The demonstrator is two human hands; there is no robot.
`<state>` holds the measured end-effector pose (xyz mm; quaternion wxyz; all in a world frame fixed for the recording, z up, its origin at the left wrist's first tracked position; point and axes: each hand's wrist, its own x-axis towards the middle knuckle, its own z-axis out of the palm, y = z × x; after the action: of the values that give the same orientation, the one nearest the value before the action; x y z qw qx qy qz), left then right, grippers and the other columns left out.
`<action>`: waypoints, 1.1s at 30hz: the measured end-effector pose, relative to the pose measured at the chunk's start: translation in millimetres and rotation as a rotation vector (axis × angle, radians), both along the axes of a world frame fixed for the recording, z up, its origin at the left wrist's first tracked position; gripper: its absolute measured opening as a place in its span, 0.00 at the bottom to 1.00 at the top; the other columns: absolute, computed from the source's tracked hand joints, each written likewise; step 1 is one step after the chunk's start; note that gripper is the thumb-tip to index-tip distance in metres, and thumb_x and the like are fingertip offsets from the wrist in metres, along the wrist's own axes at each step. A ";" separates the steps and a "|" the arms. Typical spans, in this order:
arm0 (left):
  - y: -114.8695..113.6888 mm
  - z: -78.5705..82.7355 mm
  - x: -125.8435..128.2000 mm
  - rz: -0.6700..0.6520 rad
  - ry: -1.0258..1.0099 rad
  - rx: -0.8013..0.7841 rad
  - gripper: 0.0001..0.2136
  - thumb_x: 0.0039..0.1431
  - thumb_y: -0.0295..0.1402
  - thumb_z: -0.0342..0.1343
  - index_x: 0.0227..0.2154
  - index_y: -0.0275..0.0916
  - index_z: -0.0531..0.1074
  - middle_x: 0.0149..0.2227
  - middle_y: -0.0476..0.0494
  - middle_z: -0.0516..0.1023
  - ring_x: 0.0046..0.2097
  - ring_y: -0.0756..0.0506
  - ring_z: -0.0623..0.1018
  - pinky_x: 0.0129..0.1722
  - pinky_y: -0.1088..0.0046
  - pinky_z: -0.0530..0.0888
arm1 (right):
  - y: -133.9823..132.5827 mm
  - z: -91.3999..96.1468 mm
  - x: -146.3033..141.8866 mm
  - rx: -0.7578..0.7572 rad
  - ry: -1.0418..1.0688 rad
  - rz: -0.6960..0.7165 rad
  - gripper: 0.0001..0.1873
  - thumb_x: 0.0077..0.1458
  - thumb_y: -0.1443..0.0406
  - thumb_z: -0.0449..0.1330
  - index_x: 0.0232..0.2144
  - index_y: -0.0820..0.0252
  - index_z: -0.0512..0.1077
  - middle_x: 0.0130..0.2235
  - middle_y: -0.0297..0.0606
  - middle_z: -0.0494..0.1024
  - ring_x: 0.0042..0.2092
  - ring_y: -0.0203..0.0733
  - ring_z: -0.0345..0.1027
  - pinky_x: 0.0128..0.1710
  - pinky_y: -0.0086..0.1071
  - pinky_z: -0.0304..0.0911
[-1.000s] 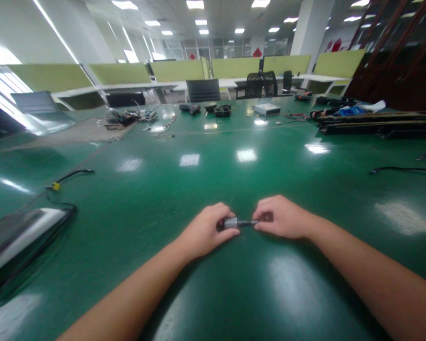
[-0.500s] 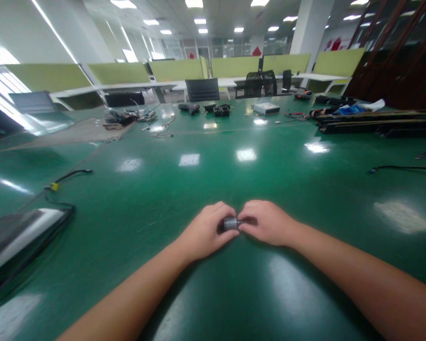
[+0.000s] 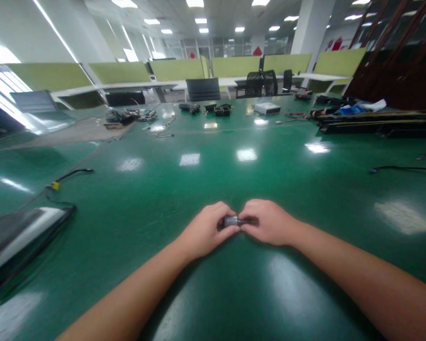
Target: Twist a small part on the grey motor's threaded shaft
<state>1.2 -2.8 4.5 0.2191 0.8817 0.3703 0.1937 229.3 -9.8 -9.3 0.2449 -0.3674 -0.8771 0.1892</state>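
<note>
Low in the middle of the view, a small grey metal cylinder (image 3: 230, 221) with a thinner dark shaft lies sideways between my hands. My left hand (image 3: 209, 231) is closed, thumb and fingers curled around the cylinder's left part, which they partly hide. From the other side my right hand (image 3: 268, 222) pinches the thin shaft close to the cylinder, and the shaft runs back into its palm. The fingertips of both hands nearly meet, just over the green tabletop (image 3: 213, 189). The exact kind of part is too small to tell.
A dark flat device with a pale edge (image 3: 51, 218) and a black cable (image 3: 74, 174) lie at left. Another cable (image 3: 404, 167) is at right. Farther back are a white box (image 3: 267, 108), tools, and long dark strips (image 3: 372, 124).
The cylinder has turned or shifted slightly between my fingers, and more of the dark shaft shows at my right hand. Both hands stay in nearly the same place.
</note>
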 end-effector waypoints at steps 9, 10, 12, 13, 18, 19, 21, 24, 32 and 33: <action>0.7 1.1 -1.2 0.004 0.002 -0.010 0.09 0.62 0.38 0.61 0.40 0.40 0.74 0.35 0.46 0.76 0.36 0.45 0.74 0.35 0.70 0.69 | -0.8 3.6 1.7 -0.015 0.017 -0.006 0.05 0.55 0.67 0.63 0.36 0.60 0.79 0.35 0.38 0.78 0.38 0.40 0.70 0.39 0.32 0.62; 0.8 1.1 -1.3 0.002 0.003 -0.011 0.09 0.62 0.39 0.61 0.40 0.40 0.74 0.35 0.46 0.76 0.36 0.45 0.74 0.35 0.70 0.69 | -1.0 4.2 1.9 -0.019 0.014 -0.009 0.05 0.55 0.67 0.63 0.35 0.60 0.78 0.34 0.38 0.78 0.37 0.40 0.69 0.38 0.32 0.62; 1.1 0.8 -1.6 -0.001 0.003 -0.013 0.09 0.62 0.39 0.61 0.40 0.40 0.74 0.35 0.45 0.76 0.36 0.45 0.74 0.35 0.70 0.70 | -1.4 4.9 2.3 -0.021 0.009 -0.011 0.04 0.55 0.67 0.63 0.34 0.60 0.78 0.34 0.38 0.78 0.37 0.40 0.69 0.38 0.31 0.62; 1.2 0.7 -1.7 -0.002 0.001 -0.014 0.09 0.62 0.40 0.61 0.40 0.40 0.75 0.35 0.45 0.77 0.36 0.45 0.74 0.35 0.70 0.70 | -1.5 5.1 2.5 -0.021 0.007 -0.012 0.04 0.55 0.67 0.63 0.34 0.60 0.78 0.34 0.38 0.77 0.37 0.40 0.69 0.38 0.31 0.62; 0.7 0.0 -2.7 0.003 -0.001 -0.016 0.10 0.62 0.40 0.61 0.40 0.40 0.75 0.35 0.46 0.76 0.35 0.46 0.74 0.35 0.71 0.70 | -1.6 5.5 4.6 -0.031 -0.007 -0.029 0.04 0.54 0.67 0.64 0.33 0.60 0.78 0.32 0.37 0.76 0.35 0.38 0.68 0.36 0.30 0.60; 0.5 -0.1 -2.8 0.004 -0.002 -0.015 0.10 0.62 0.40 0.61 0.40 0.39 0.75 0.35 0.46 0.76 0.35 0.46 0.74 0.35 0.70 0.70 | -1.6 5.8 5.5 -0.034 -0.013 -0.034 0.03 0.53 0.67 0.64 0.33 0.60 0.78 0.32 0.36 0.76 0.34 0.38 0.67 0.35 0.30 0.60; 0.3 -0.1 -2.8 0.008 -0.001 -0.017 0.09 0.62 0.39 0.61 0.40 0.39 0.75 0.35 0.46 0.76 0.36 0.46 0.74 0.35 0.70 0.70 | -1.7 6.8 8.1 -0.047 -0.024 -0.043 0.03 0.53 0.68 0.64 0.33 0.60 0.78 0.31 0.35 0.76 0.32 0.37 0.67 0.33 0.29 0.59; 0.8 0.3 -2.6 0.005 0.001 -0.026 0.09 0.62 0.39 0.61 0.40 0.39 0.75 0.36 0.46 0.76 0.36 0.45 0.75 0.35 0.70 0.70 | -1.4 8.9 14.4 -0.090 -0.030 -0.052 0.04 0.52 0.68 0.64 0.33 0.60 0.79 0.30 0.34 0.76 0.31 0.35 0.67 0.32 0.29 0.59; 2.0 1.0 -5.1 -0.006 -0.005 -0.052 0.10 0.62 0.40 0.62 0.40 0.39 0.75 0.36 0.45 0.77 0.36 0.45 0.75 0.36 0.70 0.71 | 6.9 17.9 44.6 -0.235 -0.083 -0.113 0.05 0.49 0.68 0.65 0.31 0.60 0.80 0.29 0.34 0.77 0.29 0.35 0.68 0.29 0.28 0.61; 1.9 0.9 -5.5 -0.006 -0.005 -0.054 0.10 0.62 0.40 0.62 0.40 0.39 0.75 0.36 0.45 0.77 0.36 0.45 0.75 0.36 0.70 0.71 | 8.3 18.5 47.6 -0.252 -0.083 -0.123 0.05 0.49 0.68 0.65 0.31 0.61 0.80 0.29 0.34 0.77 0.29 0.35 0.68 0.29 0.28 0.62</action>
<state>-4.3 -0.9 5.4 0.2445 0.8760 0.3721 0.1852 276.9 -1.5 9.2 0.1716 -0.4558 -0.8315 0.2672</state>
